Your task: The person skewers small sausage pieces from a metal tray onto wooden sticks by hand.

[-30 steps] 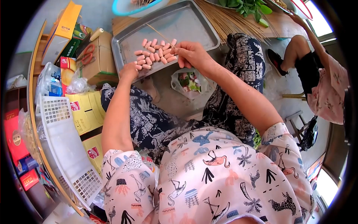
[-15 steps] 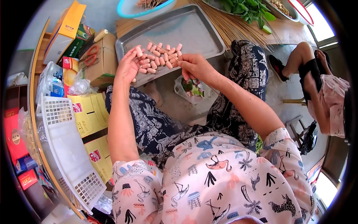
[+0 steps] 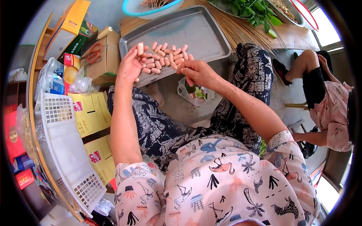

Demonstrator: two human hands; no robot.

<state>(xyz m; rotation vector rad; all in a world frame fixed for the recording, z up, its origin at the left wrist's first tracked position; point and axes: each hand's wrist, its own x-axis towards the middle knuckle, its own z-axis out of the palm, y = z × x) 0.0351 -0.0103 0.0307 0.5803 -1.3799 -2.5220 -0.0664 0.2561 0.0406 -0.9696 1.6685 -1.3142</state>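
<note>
Pinching a thin skewer [image 3: 174, 64] between the thumb and bent fingers of my right hand [image 3: 198, 72], I have it slanting over the sausage pieces [image 3: 161, 53] near the close edge of the metal tray [image 3: 188, 30]. My left hand [image 3: 131, 64] is half curled at the tray's left side, palm turned up, with one small sausage [image 3: 140, 48] standing nearly upright at the fingertips, caught lightly rather than squeezed; whether the skewer's far end touches it, I cannot tell. The other pieces lie loose in a cluster between my two hands, and the far half of the tray is bare metal. Beyond the tray's right side a spread of bamboo sticks [image 3: 220, 26] fans over the wooden table, with green leaves [image 3: 250, 9] past them, and a blue-rimmed bowl [image 3: 137, 14] sits behind the tray. Below the tray, between my knees, is a clear bag [image 3: 196, 94] of scraps. To my left, red-handled scissors [image 3: 94, 52] rest against a carton [image 3: 107, 62]. Off to the right sits another person [image 3: 332, 109] in a flowered top.
</note>
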